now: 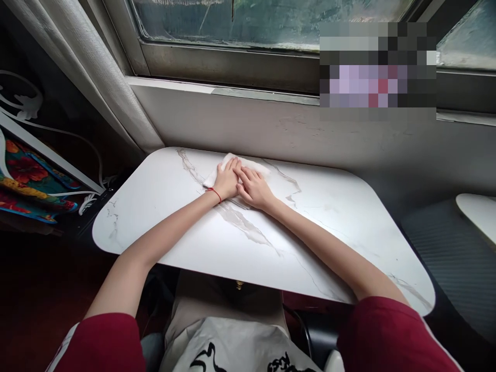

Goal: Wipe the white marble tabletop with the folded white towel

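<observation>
My left hand (227, 179), with a red string round its wrist, lies flat on a folded white cloth (210, 179). Beside it, my right hand (256, 188) presses down with its fingers stretched out, their tips touching the left hand's fingers. The cloth spreads under both hands near the far edge of a white marble-patterned table (155, 201). Part of the cloth is hidden beneath my palms. Neither hand is wrapped round anything.
A window (232, 62) and its sill rise behind the table. To the left hang a pale curtain (93, 77) and a colourful floral cloth (31, 175) near a white metal frame. A dark ribbed seat (442, 258) and another white tabletop (478, 212) are at the right.
</observation>
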A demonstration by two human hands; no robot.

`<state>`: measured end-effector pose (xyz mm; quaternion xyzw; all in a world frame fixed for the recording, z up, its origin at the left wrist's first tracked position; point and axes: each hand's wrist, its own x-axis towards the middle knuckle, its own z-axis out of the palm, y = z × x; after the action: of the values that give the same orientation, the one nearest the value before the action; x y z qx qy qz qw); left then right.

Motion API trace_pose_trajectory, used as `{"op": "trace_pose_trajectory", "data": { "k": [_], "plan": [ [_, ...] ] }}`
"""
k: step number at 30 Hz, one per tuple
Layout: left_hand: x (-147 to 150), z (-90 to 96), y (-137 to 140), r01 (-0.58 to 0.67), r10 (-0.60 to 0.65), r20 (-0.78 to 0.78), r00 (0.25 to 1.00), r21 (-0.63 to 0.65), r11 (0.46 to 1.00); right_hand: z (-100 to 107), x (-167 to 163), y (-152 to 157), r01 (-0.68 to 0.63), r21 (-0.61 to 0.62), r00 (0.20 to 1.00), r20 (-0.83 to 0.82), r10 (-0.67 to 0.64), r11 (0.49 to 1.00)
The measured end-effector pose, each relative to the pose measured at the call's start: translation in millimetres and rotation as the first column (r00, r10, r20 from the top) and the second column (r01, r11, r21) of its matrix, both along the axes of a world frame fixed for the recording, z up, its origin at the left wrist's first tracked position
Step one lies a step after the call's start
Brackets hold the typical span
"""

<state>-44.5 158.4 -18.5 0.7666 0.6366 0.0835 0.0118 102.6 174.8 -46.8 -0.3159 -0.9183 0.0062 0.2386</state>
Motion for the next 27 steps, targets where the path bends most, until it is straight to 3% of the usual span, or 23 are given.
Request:
{"op": "trace_pose_trajectory", "data": {
  "k": [5, 9, 15, 20, 27],
  "plan": [
    [22, -3.1, -52, 0.172, -0.173, -0.04, 0.984, -0.027, 0.985, -3, 33, -72, 0.065, 0.073, 0.997, 0.028, -0.067, 0.995],
    [40, -2.7, -92, 0.308, -0.311, -0.09, 0.946, -0.042, 0.95, 8, 50, -124, 0.111, 0.201, 0.981, 0.135, -0.139, 0.973],
    [62, -9.0, -135, 0.487, -0.479, -0.188, 0.857, -0.006, 0.873, 29, 57, -171, 0.138, 0.381, 0.905, 0.326, -0.273, 0.914],
    [70, -20.5, -123, 0.472, -0.458, -0.21, 0.864, 0.023, 0.881, 33, 61, -156, 0.124, 0.388, 0.899, 0.347, -0.269, 0.913],
    [97, -8.4, -45, 0.373, -0.374, -0.151, 0.915, -0.038, 0.927, 40, 73, -83, 0.339, 0.145, 0.858, 0.359, -0.368, 0.93]
  ]
}}
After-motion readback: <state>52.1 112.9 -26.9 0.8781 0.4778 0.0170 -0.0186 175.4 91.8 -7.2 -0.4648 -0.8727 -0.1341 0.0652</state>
